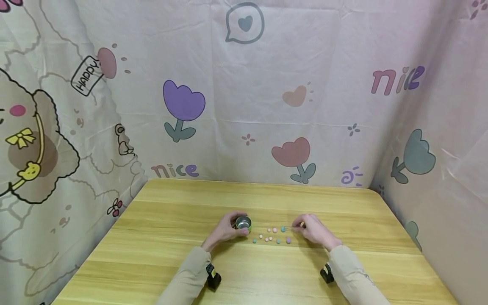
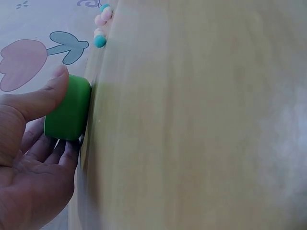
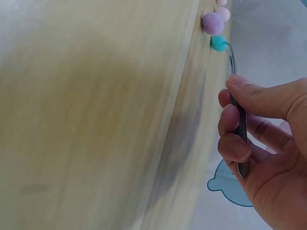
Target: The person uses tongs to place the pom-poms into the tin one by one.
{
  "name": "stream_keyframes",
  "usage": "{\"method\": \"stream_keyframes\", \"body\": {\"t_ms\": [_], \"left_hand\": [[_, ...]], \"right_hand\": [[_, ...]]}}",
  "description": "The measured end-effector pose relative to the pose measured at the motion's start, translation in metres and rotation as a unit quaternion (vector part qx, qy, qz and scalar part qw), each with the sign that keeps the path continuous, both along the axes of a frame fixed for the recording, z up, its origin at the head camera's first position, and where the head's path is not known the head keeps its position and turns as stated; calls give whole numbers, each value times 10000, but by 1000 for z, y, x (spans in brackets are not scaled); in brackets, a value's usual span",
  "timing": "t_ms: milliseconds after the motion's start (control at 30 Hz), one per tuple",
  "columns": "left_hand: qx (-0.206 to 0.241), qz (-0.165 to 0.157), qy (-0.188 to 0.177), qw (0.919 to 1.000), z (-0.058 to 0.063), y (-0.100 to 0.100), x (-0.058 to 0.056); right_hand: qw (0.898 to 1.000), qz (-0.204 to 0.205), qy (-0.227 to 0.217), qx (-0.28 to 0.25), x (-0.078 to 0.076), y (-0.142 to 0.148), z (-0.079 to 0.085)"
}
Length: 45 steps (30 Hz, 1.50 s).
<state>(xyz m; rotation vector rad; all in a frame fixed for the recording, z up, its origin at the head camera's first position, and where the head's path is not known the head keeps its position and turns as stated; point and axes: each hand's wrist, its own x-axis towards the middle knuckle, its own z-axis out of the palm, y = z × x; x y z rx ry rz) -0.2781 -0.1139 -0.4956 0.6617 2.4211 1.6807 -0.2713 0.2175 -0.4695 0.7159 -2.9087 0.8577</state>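
My left hand (image 1: pixel 227 228) holds a small green tin (image 2: pixel 72 110) on the table, thumb on one side and fingers round the other. In the head view the tin's open top shows a silvery inside. On the right, my right hand (image 1: pixel 311 228) pinches a pair of metal tweezers (image 3: pixel 241 124) with bent tips. Those tips are right at a turquoise pompom (image 3: pixel 218 43). Beside it in the right wrist view sits a purple pompom (image 3: pixel 212 23). Several more small pompoms, such as a pink one (image 1: pixel 274 230), lie scattered between the two hands.
The wooden table (image 1: pixel 160 254) reaches back to a printed cloth (image 1: pixel 236 106) that hangs behind it and at both sides. Black wrist cameras, one at the left sleeve (image 1: pixel 187 273) and one at the right sleeve (image 1: pixel 352 271), sit low over the tabletop.
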Motion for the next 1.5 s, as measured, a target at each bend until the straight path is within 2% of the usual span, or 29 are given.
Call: {"method": "stream_keyframes", "body": {"t_ms": [433, 833, 1500], "left_hand": [[65, -76, 15, 9999, 1, 1, 2], [-27, -26, -44, 10000, 1, 0, 1], [-2, 13, -3, 10000, -1, 0, 1]], "right_hand": [[9998, -98, 81, -160, 0, 3, -2], [9990, -330, 45, -296, -2, -2, 5], [9987, 216, 365, -290, -12, -36, 31]]}}
